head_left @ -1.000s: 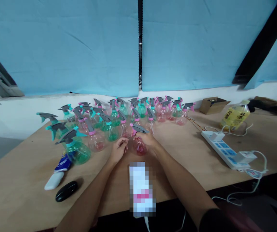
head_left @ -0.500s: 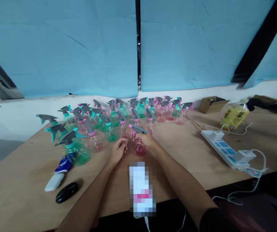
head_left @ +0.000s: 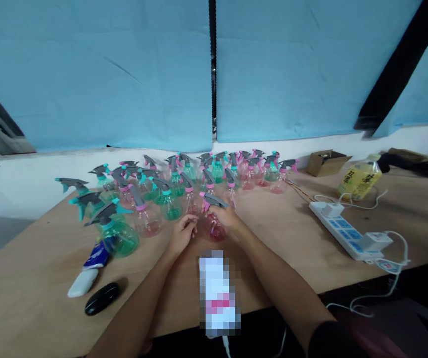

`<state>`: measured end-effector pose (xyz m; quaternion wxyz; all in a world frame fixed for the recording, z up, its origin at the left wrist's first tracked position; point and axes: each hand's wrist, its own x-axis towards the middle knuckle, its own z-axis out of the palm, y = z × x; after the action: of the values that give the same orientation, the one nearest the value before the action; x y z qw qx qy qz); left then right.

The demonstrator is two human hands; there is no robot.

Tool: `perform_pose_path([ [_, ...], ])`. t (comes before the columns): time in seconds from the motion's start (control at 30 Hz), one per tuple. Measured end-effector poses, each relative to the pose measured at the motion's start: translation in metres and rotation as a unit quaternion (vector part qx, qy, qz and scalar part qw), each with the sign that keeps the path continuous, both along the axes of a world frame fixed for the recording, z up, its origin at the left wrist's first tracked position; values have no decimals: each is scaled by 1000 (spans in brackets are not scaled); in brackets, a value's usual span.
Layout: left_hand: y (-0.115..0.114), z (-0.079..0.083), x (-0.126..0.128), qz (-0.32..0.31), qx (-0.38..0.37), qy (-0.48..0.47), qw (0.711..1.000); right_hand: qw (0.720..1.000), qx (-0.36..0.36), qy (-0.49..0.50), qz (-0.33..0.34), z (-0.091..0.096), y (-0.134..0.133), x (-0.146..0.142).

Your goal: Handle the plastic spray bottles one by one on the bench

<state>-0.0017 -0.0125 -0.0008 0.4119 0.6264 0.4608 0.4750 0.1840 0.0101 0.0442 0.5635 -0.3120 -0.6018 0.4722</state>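
A small pink spray bottle (head_left: 214,229) with a grey trigger head stands on the wooden table (head_left: 284,238) right in front of me. My right hand (head_left: 226,217) is wrapped round its neck, just under the grey head. Beside the bottle's left side, my left hand (head_left: 182,233) has its fingers curled, fingertips touching the bottle. Behind them stand several more spray bottles (head_left: 169,194), pink and green, crowded toward the wall.
A tube (head_left: 89,268) and a black mouse (head_left: 102,299) lie at the left front. A white power strip (head_left: 348,229) with cables, a yellow bottle (head_left: 359,180) and a small cardboard box (head_left: 326,162) are on the right. A blurred-out object (head_left: 219,293) lies at the table's front edge.
Almost nothing has moved. Both hands stay on the pink bottle; only the view has shifted a little.
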Motion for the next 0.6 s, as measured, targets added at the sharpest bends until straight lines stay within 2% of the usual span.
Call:
perform_pose_path([
  [0.5, -1, 3, 1, -8, -6, -5, 1000, 1000, 11, -19, -5, 6, -4, 0],
  [0.6, -2, 3, 2, -10, -5, -3, 1000, 1000, -6, -18, 5, 7, -5, 1],
])
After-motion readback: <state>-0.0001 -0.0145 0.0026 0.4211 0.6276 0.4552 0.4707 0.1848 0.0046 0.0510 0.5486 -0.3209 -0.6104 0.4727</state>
